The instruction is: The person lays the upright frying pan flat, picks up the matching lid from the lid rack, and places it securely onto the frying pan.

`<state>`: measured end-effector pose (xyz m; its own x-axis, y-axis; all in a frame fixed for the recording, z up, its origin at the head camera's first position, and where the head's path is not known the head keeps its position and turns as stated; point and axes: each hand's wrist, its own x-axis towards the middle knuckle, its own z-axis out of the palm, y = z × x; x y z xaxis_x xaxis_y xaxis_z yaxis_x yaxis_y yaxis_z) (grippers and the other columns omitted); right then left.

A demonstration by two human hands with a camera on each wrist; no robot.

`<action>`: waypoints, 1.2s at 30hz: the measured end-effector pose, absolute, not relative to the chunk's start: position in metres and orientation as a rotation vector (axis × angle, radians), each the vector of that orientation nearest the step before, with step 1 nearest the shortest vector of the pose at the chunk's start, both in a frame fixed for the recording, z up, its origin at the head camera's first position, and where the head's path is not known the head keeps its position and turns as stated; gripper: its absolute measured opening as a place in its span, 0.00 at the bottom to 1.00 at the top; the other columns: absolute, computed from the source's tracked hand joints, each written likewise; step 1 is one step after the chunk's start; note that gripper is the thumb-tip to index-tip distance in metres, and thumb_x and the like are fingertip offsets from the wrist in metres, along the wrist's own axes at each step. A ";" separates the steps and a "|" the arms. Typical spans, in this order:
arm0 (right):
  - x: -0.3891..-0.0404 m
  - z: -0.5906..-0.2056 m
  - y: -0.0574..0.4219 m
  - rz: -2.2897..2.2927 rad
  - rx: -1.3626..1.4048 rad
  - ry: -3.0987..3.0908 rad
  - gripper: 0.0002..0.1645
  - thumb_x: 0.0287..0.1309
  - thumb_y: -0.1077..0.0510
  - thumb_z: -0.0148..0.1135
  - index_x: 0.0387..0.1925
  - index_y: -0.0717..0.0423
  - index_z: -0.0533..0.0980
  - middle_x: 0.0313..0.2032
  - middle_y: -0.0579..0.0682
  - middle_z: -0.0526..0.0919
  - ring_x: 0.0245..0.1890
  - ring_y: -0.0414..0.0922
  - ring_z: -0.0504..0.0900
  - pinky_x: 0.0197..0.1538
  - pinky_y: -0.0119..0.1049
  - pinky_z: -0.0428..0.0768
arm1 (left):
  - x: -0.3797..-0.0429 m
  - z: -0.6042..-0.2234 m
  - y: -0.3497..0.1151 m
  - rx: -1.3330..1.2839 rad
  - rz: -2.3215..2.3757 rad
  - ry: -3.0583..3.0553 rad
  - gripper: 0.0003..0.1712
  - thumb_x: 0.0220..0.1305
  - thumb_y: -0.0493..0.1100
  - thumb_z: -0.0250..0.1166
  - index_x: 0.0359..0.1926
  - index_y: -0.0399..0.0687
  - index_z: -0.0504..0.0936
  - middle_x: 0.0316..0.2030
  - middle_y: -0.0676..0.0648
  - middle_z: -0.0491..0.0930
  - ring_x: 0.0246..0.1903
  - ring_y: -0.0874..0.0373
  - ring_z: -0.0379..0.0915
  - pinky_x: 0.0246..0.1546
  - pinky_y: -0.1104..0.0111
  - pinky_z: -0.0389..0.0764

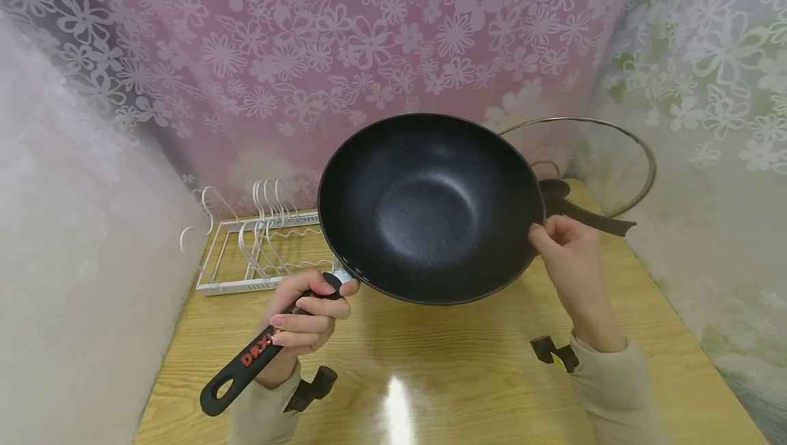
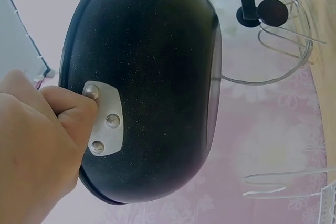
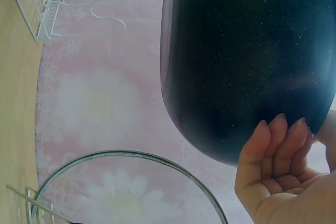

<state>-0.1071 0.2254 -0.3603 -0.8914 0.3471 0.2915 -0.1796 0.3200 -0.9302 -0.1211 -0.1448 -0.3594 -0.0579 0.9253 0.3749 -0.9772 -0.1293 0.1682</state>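
Wok [image 1: 430, 219] aloft: L hand [image 1: 310, 315] curled round handle [image 1: 254, 353], R hand [image 1: 572, 260] pinching rim [image 1: 544, 204]; if pinch slips, might tip, poss. knock lid [image 1: 599, 165] far R.

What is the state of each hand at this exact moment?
Left hand: closed, holding the wok by its black handle.
Right hand: closed, pinching the wok on the side away from the handle.

Bright, soft light is filling the head view, throwing a white streak of glare on the counter [image 1: 467, 370] and a gentle sheen inside the wok [image 1: 424, 219]. A faint shadow is falling below it. Both wrist views are looking hazier, the flowered curtain [image 3: 94, 98] washing pale behind the wok's dark underside.
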 end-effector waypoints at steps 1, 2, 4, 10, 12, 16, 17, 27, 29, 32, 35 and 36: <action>-0.105 -0.362 0.226 1.595 -0.158 -2.150 0.22 0.60 0.67 0.61 0.13 0.64 0.64 0.12 0.42 0.59 0.14 0.39 0.57 0.16 0.34 0.56 | -0.121 -0.360 -0.145 0.453 1.636 -0.145 0.15 0.71 0.37 0.40 0.56 0.41 0.62 0.21 0.55 0.54 0.09 0.66 0.58 0.03 0.77 0.60; -0.103 -0.363 0.226 1.588 -0.169 -2.151 0.22 0.60 0.68 0.61 0.13 0.64 0.64 0.12 0.42 0.59 0.14 0.39 0.57 0.16 0.34 0.56 | -0.121 -0.361 -0.144 0.452 1.633 -0.143 0.15 0.71 0.37 0.40 0.56 0.41 0.62 0.21 0.55 0.54 0.09 0.66 0.58 0.03 0.77 0.60; -0.098 -0.365 0.226 1.580 -0.193 -2.152 0.22 0.60 0.68 0.61 0.13 0.64 0.64 0.12 0.42 0.59 0.14 0.39 0.58 0.16 0.34 0.56 | -0.120 -0.362 -0.144 0.449 1.628 -0.136 0.14 0.71 0.37 0.40 0.56 0.41 0.62 0.21 0.55 0.54 0.09 0.66 0.59 0.03 0.77 0.60; -0.082 -0.371 0.225 1.610 -0.261 -2.120 0.22 0.60 0.68 0.60 0.13 0.64 0.64 0.13 0.43 0.58 0.16 0.41 0.58 0.17 0.35 0.57 | -0.120 -0.371 -0.143 0.449 1.605 -0.131 0.14 0.72 0.38 0.41 0.55 0.41 0.62 0.20 0.55 0.54 0.09 0.66 0.59 0.03 0.77 0.60; -0.077 -0.375 0.224 1.647 -0.266 -2.072 0.22 0.59 0.70 0.59 0.13 0.65 0.64 0.13 0.44 0.60 0.16 0.41 0.59 0.18 0.35 0.57 | -0.120 -0.375 -0.142 0.453 1.594 -0.135 0.14 0.72 0.38 0.41 0.56 0.41 0.62 0.21 0.54 0.54 0.09 0.66 0.59 0.03 0.77 0.60; -0.068 -0.383 0.223 1.689 -0.279 -2.008 0.22 0.58 0.73 0.58 0.12 0.65 0.64 0.13 0.44 0.61 0.15 0.40 0.58 0.18 0.35 0.55 | -0.120 -0.384 -0.141 0.450 1.569 -0.127 0.13 0.73 0.39 0.41 0.54 0.42 0.63 0.20 0.54 0.55 0.08 0.66 0.60 0.03 0.76 0.60; -0.066 -0.385 0.223 1.704 -0.280 -1.995 0.22 0.58 0.73 0.58 0.12 0.65 0.64 0.12 0.44 0.61 0.14 0.39 0.57 0.18 0.35 0.55 | -0.120 -0.386 -0.141 0.447 1.563 -0.121 0.12 0.74 0.40 0.41 0.54 0.43 0.63 0.20 0.54 0.55 0.08 0.66 0.60 0.03 0.76 0.60; -0.047 -0.409 0.220 1.925 -0.258 -1.717 0.23 0.54 0.80 0.53 0.10 0.66 0.61 0.13 0.45 0.60 0.13 0.39 0.57 0.20 0.29 0.61 | -0.122 -0.407 -0.140 0.378 1.508 -0.165 0.11 0.76 0.43 0.41 0.52 0.43 0.63 0.21 0.54 0.54 0.09 0.65 0.60 0.03 0.74 0.60; -0.044 -0.413 0.220 1.941 -0.242 -1.670 0.23 0.54 0.81 0.52 0.10 0.65 0.60 0.12 0.45 0.59 0.13 0.40 0.54 0.19 0.30 0.58 | -0.123 -0.412 -0.139 0.371 1.491 -0.177 0.12 0.76 0.44 0.41 0.52 0.43 0.63 0.21 0.54 0.54 0.09 0.64 0.60 0.03 0.74 0.60; -0.040 -0.420 0.220 1.964 -0.218 -1.625 0.23 0.52 0.83 0.51 0.10 0.65 0.59 0.12 0.45 0.56 0.13 0.42 0.50 0.18 0.32 0.52 | -0.124 -0.419 -0.138 0.368 1.478 -0.176 0.12 0.76 0.44 0.40 0.52 0.44 0.63 0.21 0.54 0.54 0.09 0.64 0.59 0.03 0.74 0.60; -0.036 -0.426 0.220 1.988 -0.233 -1.606 0.23 0.52 0.84 0.49 0.10 0.65 0.59 0.12 0.45 0.57 0.12 0.42 0.50 0.17 0.31 0.53 | -0.124 -0.425 -0.138 0.355 1.474 -0.162 0.12 0.76 0.44 0.40 0.51 0.44 0.64 0.20 0.55 0.54 0.09 0.65 0.59 0.03 0.75 0.60; -0.034 -0.428 0.220 1.994 -0.245 -1.603 0.23 0.52 0.84 0.49 0.10 0.65 0.59 0.12 0.45 0.59 0.11 0.40 0.52 0.17 0.29 0.56 | -0.123 -0.426 -0.138 0.351 1.477 -0.154 0.12 0.76 0.44 0.40 0.51 0.44 0.64 0.20 0.55 0.54 0.09 0.65 0.59 0.03 0.75 0.60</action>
